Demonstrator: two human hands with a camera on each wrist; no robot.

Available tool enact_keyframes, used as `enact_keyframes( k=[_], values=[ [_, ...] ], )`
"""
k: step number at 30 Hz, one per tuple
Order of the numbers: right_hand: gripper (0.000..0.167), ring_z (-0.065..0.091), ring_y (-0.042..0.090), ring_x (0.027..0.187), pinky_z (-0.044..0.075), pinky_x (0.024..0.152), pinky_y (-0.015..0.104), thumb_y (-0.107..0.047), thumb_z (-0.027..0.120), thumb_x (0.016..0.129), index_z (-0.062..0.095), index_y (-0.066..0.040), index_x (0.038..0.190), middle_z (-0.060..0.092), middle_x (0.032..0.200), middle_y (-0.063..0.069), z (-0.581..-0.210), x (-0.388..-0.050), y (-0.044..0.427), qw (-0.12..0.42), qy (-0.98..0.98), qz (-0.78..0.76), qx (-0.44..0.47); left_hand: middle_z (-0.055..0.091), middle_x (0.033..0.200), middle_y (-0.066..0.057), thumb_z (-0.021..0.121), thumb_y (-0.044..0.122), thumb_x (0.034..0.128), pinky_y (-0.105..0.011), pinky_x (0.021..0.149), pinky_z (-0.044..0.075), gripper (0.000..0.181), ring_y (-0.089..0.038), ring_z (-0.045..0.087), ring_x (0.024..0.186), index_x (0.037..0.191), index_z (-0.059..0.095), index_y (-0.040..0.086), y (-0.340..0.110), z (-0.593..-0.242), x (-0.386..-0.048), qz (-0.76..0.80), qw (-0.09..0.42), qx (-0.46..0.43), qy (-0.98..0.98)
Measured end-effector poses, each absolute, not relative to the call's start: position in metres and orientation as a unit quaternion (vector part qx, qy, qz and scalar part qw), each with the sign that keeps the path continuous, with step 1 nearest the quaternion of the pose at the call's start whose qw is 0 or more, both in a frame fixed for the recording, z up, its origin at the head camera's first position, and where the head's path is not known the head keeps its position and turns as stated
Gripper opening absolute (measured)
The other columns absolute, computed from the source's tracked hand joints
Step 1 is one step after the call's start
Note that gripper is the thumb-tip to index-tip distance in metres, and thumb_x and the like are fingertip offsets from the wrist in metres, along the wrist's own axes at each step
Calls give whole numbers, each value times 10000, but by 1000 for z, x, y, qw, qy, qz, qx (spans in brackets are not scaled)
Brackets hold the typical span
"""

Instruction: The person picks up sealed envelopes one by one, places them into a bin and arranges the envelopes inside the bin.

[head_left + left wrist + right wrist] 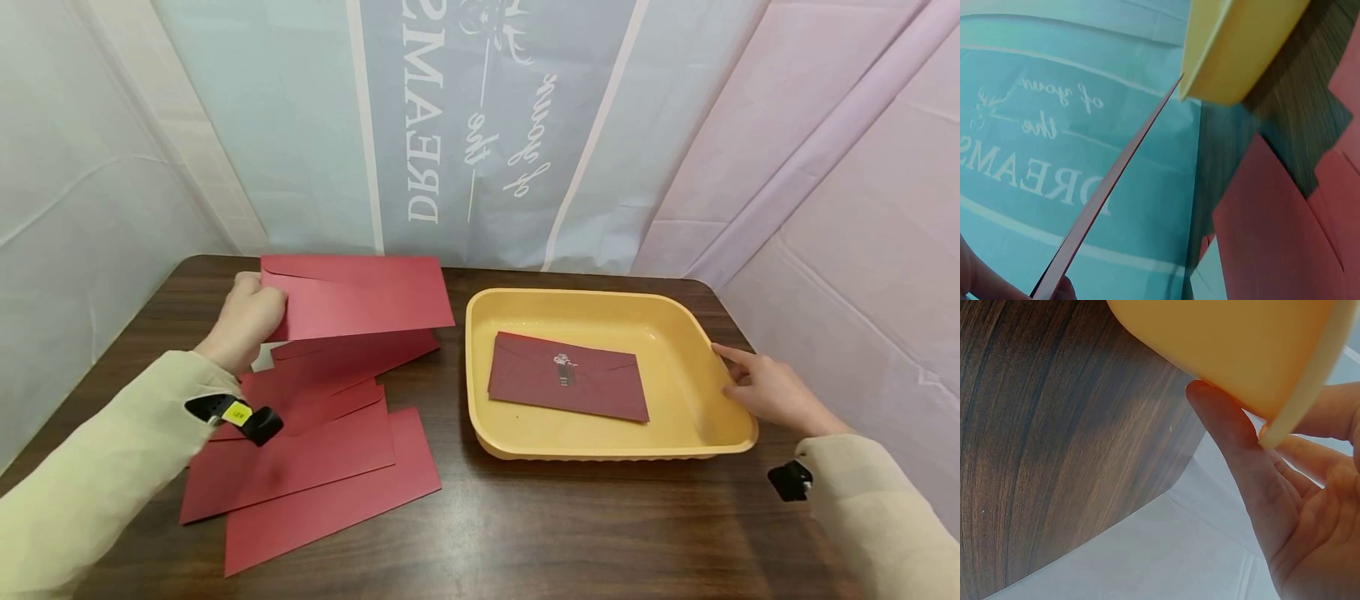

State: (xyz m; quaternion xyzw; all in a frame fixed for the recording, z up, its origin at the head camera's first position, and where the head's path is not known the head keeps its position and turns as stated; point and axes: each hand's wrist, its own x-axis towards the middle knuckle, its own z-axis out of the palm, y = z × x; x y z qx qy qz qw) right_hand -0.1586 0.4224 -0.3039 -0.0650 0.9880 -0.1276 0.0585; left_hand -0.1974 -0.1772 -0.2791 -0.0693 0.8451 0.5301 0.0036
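My left hand (pixel 249 315) pinches a red envelope (pixel 356 296) by its left end, raised above other red envelopes (pixel 322 454) that lie overlapped on the table. In the left wrist view the held envelope (pixel 1110 181) appears nearly edge-on. At the right side of a yellow tray (pixel 592 454), my right hand (pixel 772 392) holds the rim. The right wrist view has its thumb against the outer wall of the tray (pixel 1229 344) and other fingers by the rim. Inside the tray lie dark red envelopes (pixel 567 379), the top one bearing a small pale print.
The dark wood table (pixel 540 533) is bounded by a printed cloth (pixel 480 133) behind and pale cloth walls at both sides. A small white patch (pixel 262 358) shows among the envelopes near my left wrist.
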Motion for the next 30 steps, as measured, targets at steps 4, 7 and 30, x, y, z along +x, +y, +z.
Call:
enact_keyframes(
  k=[4, 7, 30],
  values=[
    [642, 588, 153, 686, 422, 586, 291, -56, 658, 784, 417, 131, 1349, 686, 822, 130, -304, -159, 423, 60, 988, -127, -67, 306, 1307, -277, 268, 123, 949, -367, 858, 364, 378, -338, 420, 1093, 1257, 304, -93, -167, -276, -195, 532, 28, -64, 844],
    [642, 587, 154, 685, 422, 583, 290, -57, 658, 786, 416, 132, 1349, 685, 823, 133, -304, -159, 423, 60, 988, -126, -66, 281, 1352, -289, 263, 128, 951, -390, 911, 367, 458, -359, 406, 1144, 1343, 223, -107, -158, -273, -193, 539, 50, -64, 838],
    [640, 593, 163, 694, 423, 579, 291, -57, 655, 795, 409, 132, 1355, 678, 836, 146, -303, -158, 424, 62, 988, -128, -60, 449, 1179, -230, 379, 148, 986, -394, 1005, 363, 520, -289, 426, 1191, 1399, 158, -79, -90, -268, -201, 497, 137, -16, 857]
  ],
)
